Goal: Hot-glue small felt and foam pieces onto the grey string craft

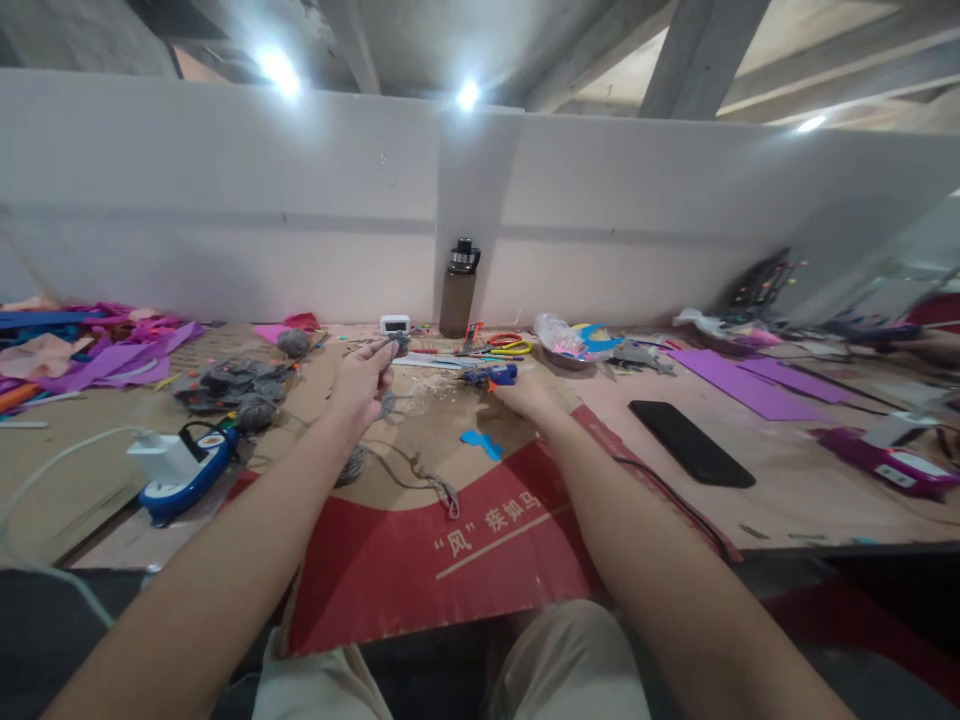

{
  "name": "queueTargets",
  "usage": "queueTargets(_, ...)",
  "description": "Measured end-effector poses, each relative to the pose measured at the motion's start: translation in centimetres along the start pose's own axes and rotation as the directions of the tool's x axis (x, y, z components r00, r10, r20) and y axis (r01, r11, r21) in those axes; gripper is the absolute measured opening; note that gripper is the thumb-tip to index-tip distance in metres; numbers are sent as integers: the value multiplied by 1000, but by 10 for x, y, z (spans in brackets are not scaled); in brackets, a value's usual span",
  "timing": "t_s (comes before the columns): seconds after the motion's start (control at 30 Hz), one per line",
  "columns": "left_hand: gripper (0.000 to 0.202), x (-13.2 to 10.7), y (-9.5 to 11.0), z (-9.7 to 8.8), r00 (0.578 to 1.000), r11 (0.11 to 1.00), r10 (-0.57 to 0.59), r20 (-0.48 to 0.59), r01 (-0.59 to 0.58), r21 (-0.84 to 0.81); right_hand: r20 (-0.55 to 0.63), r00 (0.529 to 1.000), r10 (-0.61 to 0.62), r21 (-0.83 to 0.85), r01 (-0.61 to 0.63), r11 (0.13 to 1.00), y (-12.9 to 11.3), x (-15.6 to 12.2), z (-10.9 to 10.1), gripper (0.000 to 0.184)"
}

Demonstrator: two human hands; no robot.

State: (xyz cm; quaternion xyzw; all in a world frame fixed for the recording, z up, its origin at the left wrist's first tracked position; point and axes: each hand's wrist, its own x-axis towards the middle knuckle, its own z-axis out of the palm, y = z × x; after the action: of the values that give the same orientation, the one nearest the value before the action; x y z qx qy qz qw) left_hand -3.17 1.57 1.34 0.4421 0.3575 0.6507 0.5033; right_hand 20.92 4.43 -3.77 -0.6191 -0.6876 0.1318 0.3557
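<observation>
My left hand (363, 382) is closed in a pinch on a small dark grey piece (399, 345), too small to make out fully. Grey yarn (401, 470) trails below that hand across the cardboard (450, 570). At the right, my right hand (526, 396) is wrapped round a blue glue gun (480, 375) with an orange trigger, its nozzle pointing left. Pale crumbs lie on the cardboard between the two hands. A bright blue scrap (482, 445) lies nearer to me.
Behind the hands stand a dark bottle (458, 290) and yellow-handled scissors (511, 346). A blue power strip (187, 480) and grey felt pieces (232, 383) are on the left. On the right lie a black phone (690, 440) and purple sheets (750, 385).
</observation>
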Motion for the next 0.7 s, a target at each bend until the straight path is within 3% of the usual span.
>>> queueTargets(0.07, 16, 1, -2, -2, 1000, 1000, -10, 7, 9, 28, 7, 998, 58, 81, -58, 995, -9, 0, -3, 21)
queueTargets(0.17, 19, 2, -5, -6, 1000, 998, -25, 0, 25, 64, -38, 998, 48, 319, -34, 947, -30, -4, -4, 28)
queueTargets(0.27, 23, 4, -8, -7, 999, 995, -46, -16, 47, 85, -64, 996, -62, 583, 88, 807, -51, -13, -2, 33)
queueTargets(0.33, 23, 5, -9, -8, 997, 992, -64, -30, 67, 104, -39, 983, -181, 641, 163, 750, -60, -19, -1, 30)
queueTargets(0.5, 19, 6, -11, -7, 994, 986, -91, -53, 97, 133, -76, 942, -327, 439, 326, 837, -63, -27, -1, 23)
queueTargets(0.7, 16, 6, -12, -6, 992, 983, -96, -81, 107, 152, -53, 927, -371, 320, 368, 873, -69, -31, -8, 31)
